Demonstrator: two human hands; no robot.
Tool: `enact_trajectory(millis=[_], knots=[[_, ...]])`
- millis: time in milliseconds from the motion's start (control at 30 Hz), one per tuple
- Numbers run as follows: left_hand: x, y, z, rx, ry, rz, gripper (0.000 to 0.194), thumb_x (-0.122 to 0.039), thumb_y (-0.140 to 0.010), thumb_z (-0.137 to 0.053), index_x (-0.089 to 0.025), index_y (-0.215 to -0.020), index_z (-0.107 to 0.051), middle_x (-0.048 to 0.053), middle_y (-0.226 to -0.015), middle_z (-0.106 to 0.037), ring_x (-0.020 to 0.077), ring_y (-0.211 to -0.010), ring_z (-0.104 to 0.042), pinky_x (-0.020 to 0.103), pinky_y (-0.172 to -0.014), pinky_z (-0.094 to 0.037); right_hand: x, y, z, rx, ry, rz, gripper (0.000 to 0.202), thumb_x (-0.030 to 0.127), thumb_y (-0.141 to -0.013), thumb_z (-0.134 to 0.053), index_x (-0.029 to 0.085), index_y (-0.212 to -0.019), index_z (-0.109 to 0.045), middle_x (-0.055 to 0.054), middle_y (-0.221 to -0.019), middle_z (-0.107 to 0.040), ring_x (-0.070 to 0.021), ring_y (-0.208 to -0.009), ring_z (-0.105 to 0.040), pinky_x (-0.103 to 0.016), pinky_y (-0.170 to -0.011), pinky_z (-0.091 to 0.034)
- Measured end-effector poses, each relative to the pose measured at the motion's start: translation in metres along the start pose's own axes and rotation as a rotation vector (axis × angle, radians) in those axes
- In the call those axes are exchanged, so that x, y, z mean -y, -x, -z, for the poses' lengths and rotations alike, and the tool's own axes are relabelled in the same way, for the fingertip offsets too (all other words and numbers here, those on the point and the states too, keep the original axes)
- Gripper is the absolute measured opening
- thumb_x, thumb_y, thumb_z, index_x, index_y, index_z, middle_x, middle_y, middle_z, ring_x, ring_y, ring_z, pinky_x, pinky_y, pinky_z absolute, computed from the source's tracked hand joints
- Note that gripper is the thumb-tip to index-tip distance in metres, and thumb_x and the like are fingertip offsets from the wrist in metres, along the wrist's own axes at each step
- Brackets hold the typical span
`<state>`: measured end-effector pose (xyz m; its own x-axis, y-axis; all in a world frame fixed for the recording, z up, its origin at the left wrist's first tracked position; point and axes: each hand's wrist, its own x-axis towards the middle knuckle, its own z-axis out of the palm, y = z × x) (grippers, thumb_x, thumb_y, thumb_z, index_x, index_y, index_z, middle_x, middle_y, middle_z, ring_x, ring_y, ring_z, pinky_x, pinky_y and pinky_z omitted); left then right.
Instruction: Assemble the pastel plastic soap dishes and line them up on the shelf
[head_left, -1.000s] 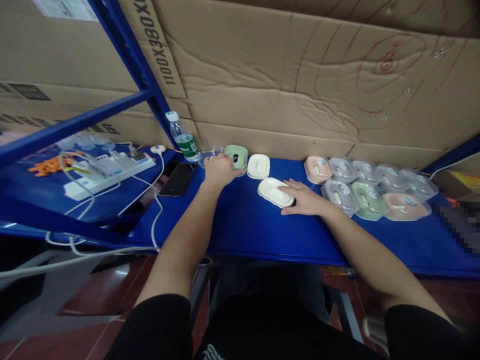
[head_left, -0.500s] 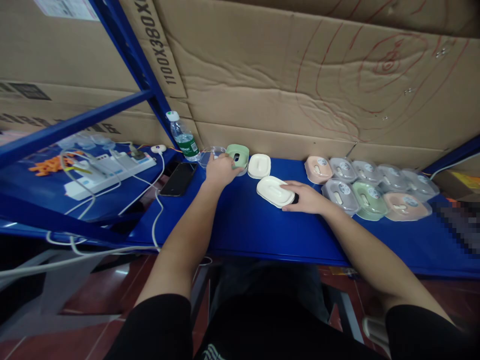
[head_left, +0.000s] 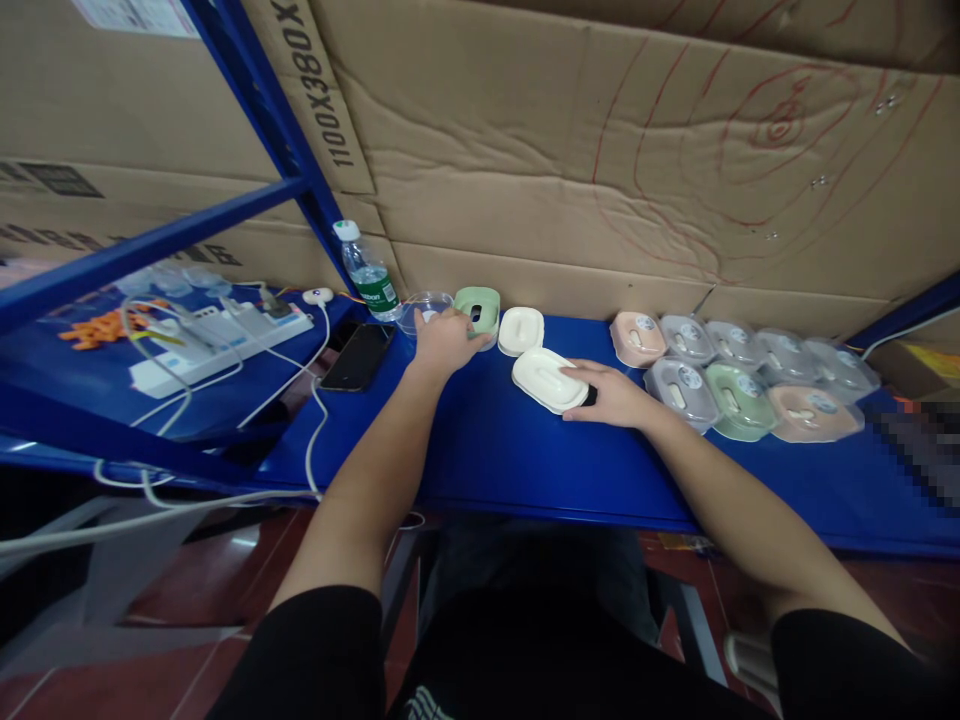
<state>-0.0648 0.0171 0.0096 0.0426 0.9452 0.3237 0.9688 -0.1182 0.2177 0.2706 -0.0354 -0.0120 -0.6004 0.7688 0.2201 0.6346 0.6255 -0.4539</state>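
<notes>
Cardboard wall (head_left: 480, 130): one, across the top of the frame, with red curved lines at upper right.
Blue tabletop (head_left: 495, 460): one, through the middle and right of the frame.
Lidded boxes (head_left: 741, 400): eight, right of centre; five grey, two pink, one green; five behind, three in front; clear covers, pale tabs, round stickers; contents not discernible.
Power strip (head_left: 159, 374): one, white, left of frame, plugs fitted.
Right hand (head_left: 609, 393): centre, thumb and fingers closed on the right end of the front cream piece (head_left: 550, 378).
Left hand (head_left: 444, 340): left of centre, over the clear round piece (head_left: 427, 303) and beside the green piece (head_left: 481, 300); fingers loosely curved, grip cannot be told.
Bottle (head_left: 373, 287): one, upright, clear, white cap, green label; clear liquid inside.
Front cream piece: centre of frame, rounded oblong, glossy, raised middle.
Phone (head_left: 358, 358): one, black, left of centre.
Green piece: one, rounded, dark opening on top.
Rear cream piece (head_left: 521, 331): rounded square, raised middle; cream pieces total two.
</notes>
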Motion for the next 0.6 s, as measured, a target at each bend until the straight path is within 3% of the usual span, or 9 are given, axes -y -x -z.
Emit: enact_trajectory(millis=[167,433,600], knots=[[-0.002,0.003,0.003,-0.072,0.005,-0.021,0.033,-0.054,-0.088,-0.069,-0.023,-0.094,-0.077,0.015,-0.124,-0.074,0.0408,-0.125,-0.061,0.074,-0.124,-0.015,-0.001,0.000,-0.002,-0.073,0.018,-0.014,0.085,0.059,-0.074,-0.090,0.024,-0.148,-0.065,-0.015,-0.157,-0.058,-0.0399,-0.145,-0.055,-0.061,-0.123,-0.043],[-0.013,0.006,0.008,-0.182,0.060,-0.053,0.032,-0.051,-0.090,-0.067,-0.026,-0.106,-0.077,0.014,-0.142,-0.067,0.0407,-0.136,-0.054,0.070,-0.126,-0.015,0.009,-0.025,-0.017,-0.340,-0.020,-0.254,0.080,0.060,-0.077,-0.086,0.022,-0.144,-0.066,-0.016,-0.154,-0.061,-0.0367,-0.146,-0.055,-0.058,-0.124,-0.042],[-0.012,0.007,0.004,-0.182,0.040,-0.071,0.035,-0.052,-0.092,-0.064,-0.025,-0.110,-0.077,0.015,-0.143,-0.066,0.0399,-0.138,-0.053,0.069,-0.126,-0.015,0.016,-0.054,-0.021,-0.320,0.054,-0.288,0.075,0.062,-0.081,-0.081,0.019,-0.141,-0.067,-0.017,-0.153,-0.061,-0.0366,-0.146,-0.055,-0.055,-0.122,-0.043]])
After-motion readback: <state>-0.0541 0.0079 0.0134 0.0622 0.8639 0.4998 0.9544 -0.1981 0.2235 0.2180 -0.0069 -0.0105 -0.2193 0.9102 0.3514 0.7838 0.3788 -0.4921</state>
